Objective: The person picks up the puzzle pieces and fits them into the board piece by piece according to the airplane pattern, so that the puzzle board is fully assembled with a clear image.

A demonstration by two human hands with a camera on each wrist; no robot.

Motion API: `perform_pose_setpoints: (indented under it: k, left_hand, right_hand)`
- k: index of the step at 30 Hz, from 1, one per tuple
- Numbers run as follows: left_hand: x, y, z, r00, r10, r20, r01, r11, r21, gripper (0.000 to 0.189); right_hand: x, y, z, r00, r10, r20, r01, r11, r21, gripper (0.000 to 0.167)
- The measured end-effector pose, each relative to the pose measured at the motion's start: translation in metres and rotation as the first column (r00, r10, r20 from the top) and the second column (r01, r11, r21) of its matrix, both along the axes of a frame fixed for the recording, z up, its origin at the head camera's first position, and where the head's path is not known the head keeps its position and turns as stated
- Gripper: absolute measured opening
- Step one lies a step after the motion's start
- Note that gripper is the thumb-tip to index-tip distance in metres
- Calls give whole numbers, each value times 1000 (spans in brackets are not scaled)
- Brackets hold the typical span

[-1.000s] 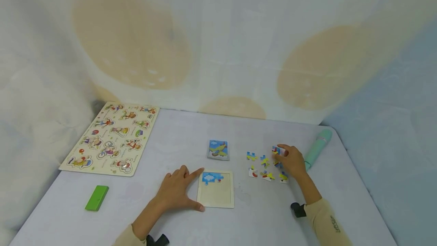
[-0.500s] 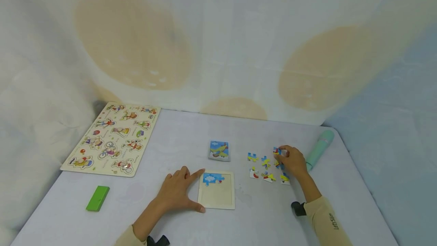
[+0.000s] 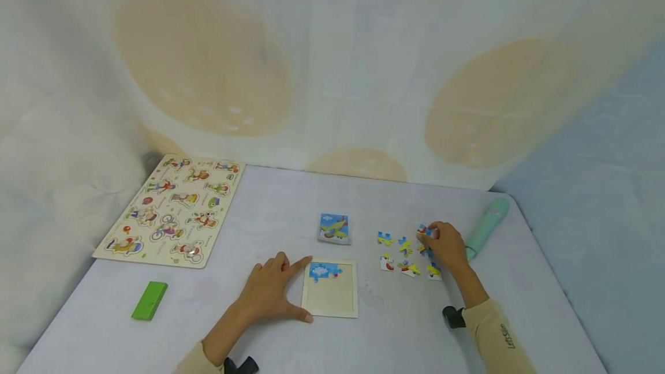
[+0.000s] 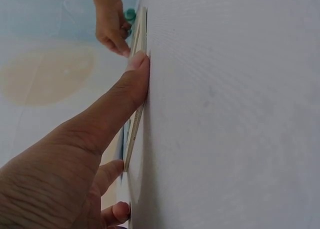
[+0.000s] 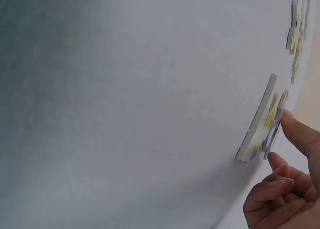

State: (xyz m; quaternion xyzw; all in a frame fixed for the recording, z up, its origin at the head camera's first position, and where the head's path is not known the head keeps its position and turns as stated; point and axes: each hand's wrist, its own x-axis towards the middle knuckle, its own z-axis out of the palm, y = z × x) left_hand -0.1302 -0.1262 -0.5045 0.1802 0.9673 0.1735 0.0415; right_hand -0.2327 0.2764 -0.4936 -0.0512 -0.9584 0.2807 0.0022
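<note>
Evidently, the right hand (image 3: 448, 245) is engaged: its thumb and fingers pinch a puzzle piece (image 3: 423, 228) at the tips, with loose pieces (image 3: 387, 264) left of them and closer in. The governing relation, in my judgement: the tray (image 3: 332, 300) lies well apart from those fingers, leftward and closer in. The left hand (image 3: 267, 287) is nearer it, thumb and forefinger unclenched, spread along its left edge.

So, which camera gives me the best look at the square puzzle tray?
The head view: it shows the square puzzle tray almost whole, from above. The left wrist view catches it nearly edge-on, partly behind the left thumb; the right wrist view doesn't show it.
</note>
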Motion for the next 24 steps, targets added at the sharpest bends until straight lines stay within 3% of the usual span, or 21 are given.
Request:
perform_pose_setpoints:
  k: [4,12,24]
  left_hand:
    - [0,0,-1,1000,1,6,-1,1000,3,114]
    - [-2,-1,-3,1000,1,6,-1,1000,-5,114]
    - [-3,-2,-6,1000,4,3,-4,1000,-5,115]
  right_hand:
    - [0,0,-1,1000,8,-13,-7,999,32,44]
    - [5,-5,3,990,51,-130,-42,997,66,42]
    - [33,-39,20,965,164,-203,-154,986,67,40]
